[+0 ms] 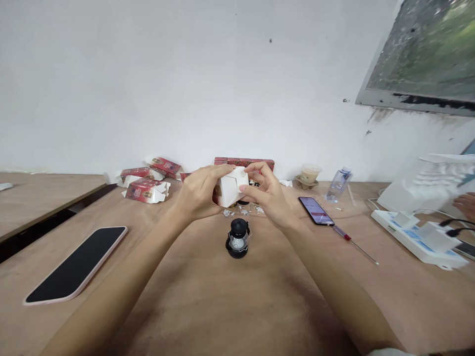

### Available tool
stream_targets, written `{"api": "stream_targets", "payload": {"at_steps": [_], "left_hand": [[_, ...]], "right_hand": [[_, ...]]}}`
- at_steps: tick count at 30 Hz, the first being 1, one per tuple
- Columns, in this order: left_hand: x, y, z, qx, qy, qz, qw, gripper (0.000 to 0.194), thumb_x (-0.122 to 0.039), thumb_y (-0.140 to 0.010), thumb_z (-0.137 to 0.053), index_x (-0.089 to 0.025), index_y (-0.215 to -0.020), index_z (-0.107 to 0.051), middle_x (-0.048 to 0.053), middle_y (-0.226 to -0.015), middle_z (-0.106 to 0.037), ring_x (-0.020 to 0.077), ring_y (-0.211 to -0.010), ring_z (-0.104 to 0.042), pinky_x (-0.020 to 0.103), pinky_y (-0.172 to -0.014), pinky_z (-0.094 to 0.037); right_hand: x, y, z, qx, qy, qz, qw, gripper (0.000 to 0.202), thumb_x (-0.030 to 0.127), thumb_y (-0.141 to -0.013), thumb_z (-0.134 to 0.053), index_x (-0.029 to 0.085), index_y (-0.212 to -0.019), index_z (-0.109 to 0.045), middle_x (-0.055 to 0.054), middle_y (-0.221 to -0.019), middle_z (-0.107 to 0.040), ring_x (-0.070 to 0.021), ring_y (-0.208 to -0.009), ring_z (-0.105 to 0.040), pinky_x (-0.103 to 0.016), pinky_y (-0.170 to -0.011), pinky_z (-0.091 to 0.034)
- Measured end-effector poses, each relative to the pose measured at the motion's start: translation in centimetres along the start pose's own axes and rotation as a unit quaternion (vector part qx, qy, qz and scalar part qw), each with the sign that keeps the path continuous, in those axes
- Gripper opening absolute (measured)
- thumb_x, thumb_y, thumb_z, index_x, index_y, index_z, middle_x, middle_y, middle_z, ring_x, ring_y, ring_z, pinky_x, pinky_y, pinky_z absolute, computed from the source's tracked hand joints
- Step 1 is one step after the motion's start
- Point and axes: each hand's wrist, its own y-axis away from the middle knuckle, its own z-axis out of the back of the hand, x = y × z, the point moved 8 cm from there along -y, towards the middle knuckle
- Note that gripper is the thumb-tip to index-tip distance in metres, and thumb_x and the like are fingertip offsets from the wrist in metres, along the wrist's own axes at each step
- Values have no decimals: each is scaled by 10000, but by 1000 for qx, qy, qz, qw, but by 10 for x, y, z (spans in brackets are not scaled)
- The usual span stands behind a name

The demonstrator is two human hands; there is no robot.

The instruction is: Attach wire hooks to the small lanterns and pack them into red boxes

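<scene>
A small cardboard box (230, 190) is held up above the table, its white end flaps facing me. My left hand (200, 190) is wrapped round its left side. At its right edge, my right hand (267, 195) pinches the white flap between thumb and fingers. Below the hands, a small black lantern (238, 238) with a clear middle and wire handle stands upright on the table. Behind the box are small white bits (228, 213) and other dark items, partly hidden by my hands.
Flattened red boxes (146, 190) lie at the back left, and a row of red boxes (245, 161) stands against the wall. A black phone (77, 264) is at left. To the right are a lit phone (316, 211), screwdriver (347, 237), cup (309, 174), bottle (339, 183), power strip (415, 240) and another person's hand (465, 205).
</scene>
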Motion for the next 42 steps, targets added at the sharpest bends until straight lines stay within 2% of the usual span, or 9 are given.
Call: {"api": "stream_targets", "payload": {"at_steps": [12, 16, 23, 27, 30, 32, 36, 39, 42], "left_hand": [[0, 2, -4, 6, -8, -3, 1000, 486, -362, -751, -668, -191, -1170, -490, 81, -1043, -699, 229, -942, -679, 357, -788, -565], [0, 4, -5, -2, 23, -17, 1000, 511, -337, -756, -669, -205, -1205, -467, 80, -1057, -692, 231, -991, -664, 371, -839, -551], [-10, 1, -2, 4, 132, -51, 990, 680, -410, -665, -763, -275, -1219, -392, 82, -1141, -640, 241, -1084, -607, 438, -942, -487], [2, -5, -8, 82, 164, 62, 981, 548, -581, -669, -689, -262, -1073, -499, 102, -1247, -550, 288, -1189, -507, 508, -999, -405], [35, -2, 1, 34, 128, 218, 967, 446, -530, -791, -582, -260, -1136, -499, 106, -1291, -478, 294, -1211, -467, 495, -948, -437], [56, 4, 4, 25, 146, 294, 944, 537, -481, -802, -589, -262, -1258, -408, 105, -1211, -513, 267, -1083, -556, 423, -826, -513], [75, 15, -2, 130, 217, 347, 903, 596, -427, -764, -643, -269, -1276, -383, 25, -886, -588, 181, -743, -629, 306, -616, -537], [87, 22, 4, 136, 195, 360, 902, 693, -421, -666, -733, -252, -1227, -363, -25, -750, -548, 146, -602, -591, 278, -538, -506], [101, 30, 6, 85, 154, 365, 914, 755, -434, -638, -751, -225, -1193, -283, -25, -753, -553, 149, -602, -590, 289, -559, -500]], "right_hand": [[-2, 1, 0, -23, -2, 1, 1000, 358, 296, -651, -734, 259, -867, -452, 16, -949, -557, -121, -745, -585, -259, -597, -546], [-3, 0, 2, 9, 2, -14, 1000, 452, 323, -612, -786, 277, -942, -481, 10, -995, -575, -122, -728, -597, -291, -636, -555], [-5, -4, -3, 110, 14, -31, 993, 611, 332, -575, -817, 300, -1113, -528, -29, -1161, -581, -213, -1046, -559, -372, -789, -561], [-1, -6, 6, 34, 112, 79, 990, 514, 283, -611, -801, 291, -1063, -555, -26, -1192, -551, -238, -1164, -506, -467, -942, -490], [1, 4, -5, -4, 300, 203, 932, 351, 155, -745, -682, 292, -1061, -611, -46, -1340, -440, -259, -1315, -358, -512, -1082, -341], [-5, 12, -25, 25, 395, 260, 881, 353, 82, -828, -547, 322, -1069, -640, -28, -1427, -354, -268, -1370, -265, -524, -1114, -283], [-15, 23, -53, 116, 458, 296, 830, 381, 152, -867, -539, 398, -1151, -603, -1, -1434, -373, -277, -1381, -248, -545, -1105, -301], [-9, 34, -49, 160, 433, 302, 834, 484, 314, -823, -635, 369, -1284, -496, -38, -1463, -340, -281, -1358, -314, -530, -1102, -316], [-11, 42, -9, 109, 389, 241, 882, 586, 322, -822, -633, 342, -1358, -398, -76, -1468, -330, -277, -1354, -334, -523, -1104, -300]]}}
